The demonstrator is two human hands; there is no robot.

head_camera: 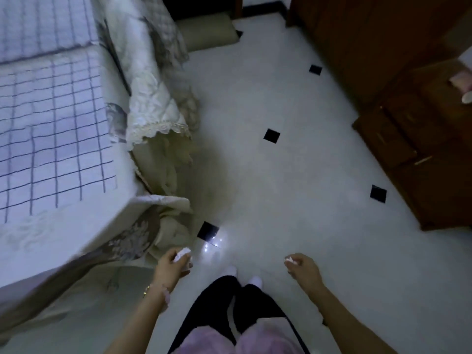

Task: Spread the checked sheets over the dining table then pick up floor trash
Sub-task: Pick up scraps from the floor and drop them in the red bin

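Observation:
Checked sheets [51, 129], white with dark grid lines, lie spread flat over the table [76, 238] at the left, on top of a floral quilted cover. My left hand [173, 264] hangs low beside the table's near corner, closed on a crumpled white scrap of paper [183, 252]. My right hand [302, 268] is out over the floor, its fingertips pinching a small white scrap [290, 259]. Both hands are apart, on either side of my legs.
White tiled floor [293, 187] with small black inset squares stretches ahead. A brown wooden cabinet [408, 123] lines the right side. A lace-edged cover [158, 118] hangs off the table's side. A rolled mat [209, 31] lies at the far wall.

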